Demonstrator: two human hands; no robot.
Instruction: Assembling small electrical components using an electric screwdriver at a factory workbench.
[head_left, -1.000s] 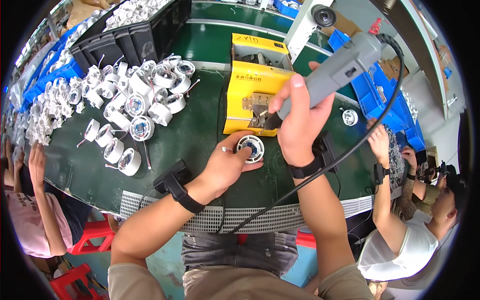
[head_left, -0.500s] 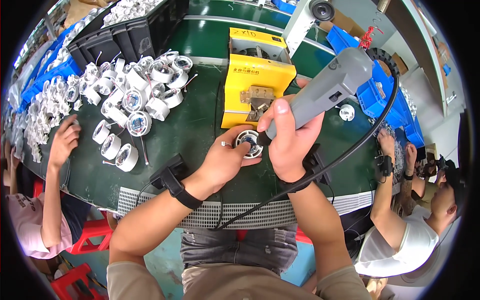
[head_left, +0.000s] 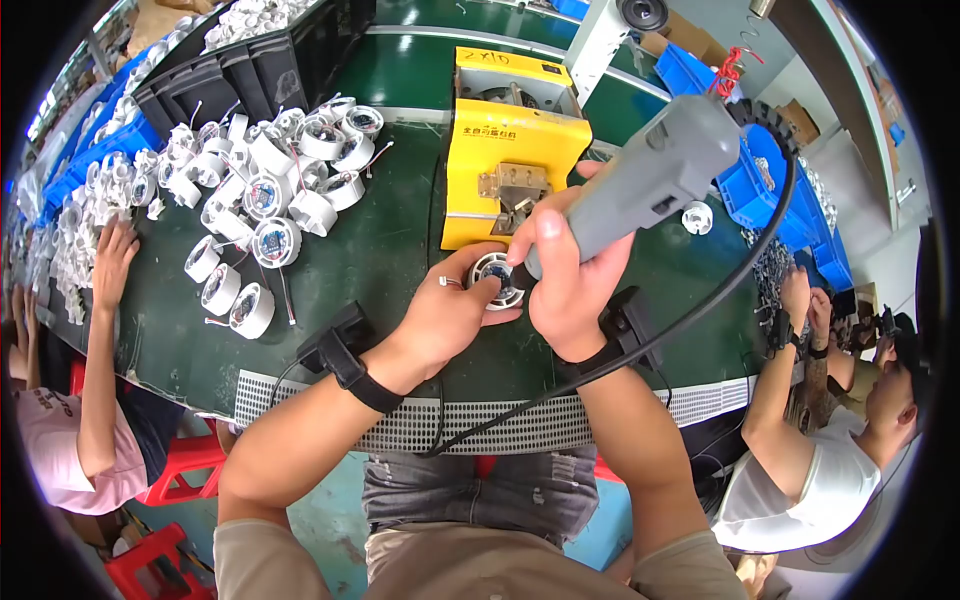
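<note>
My left hand [head_left: 452,308] is closed round a small round white housing [head_left: 489,265] with a circuit board inside. Its thumb lies over the board, and a short wire with a white connector sticks out beside it. In my right hand [head_left: 565,290] is a grey electric screwdriver [head_left: 650,170], tilted with its lower end down by the housing. My fingers hide the driver's tip, so I cannot tell whether it touches the housing. Just beyond both hands stands a yellow box-shaped machine [head_left: 510,140] with a metal block on its front.
Many white housings [head_left: 268,195] with wires lie heaped at left, before a black crate [head_left: 230,75]. A black cable [head_left: 740,265] arcs past my right forearm. Blue bins [head_left: 760,200] and a loose white part [head_left: 697,217] are at right. Co-workers' hands [head_left: 112,262] work on both sides.
My right hand and the screwdriver have shifted slightly left and up; the dark tip seen earlier no longer shows. The left co-worker's hand has moved farther into the white parts.
</note>
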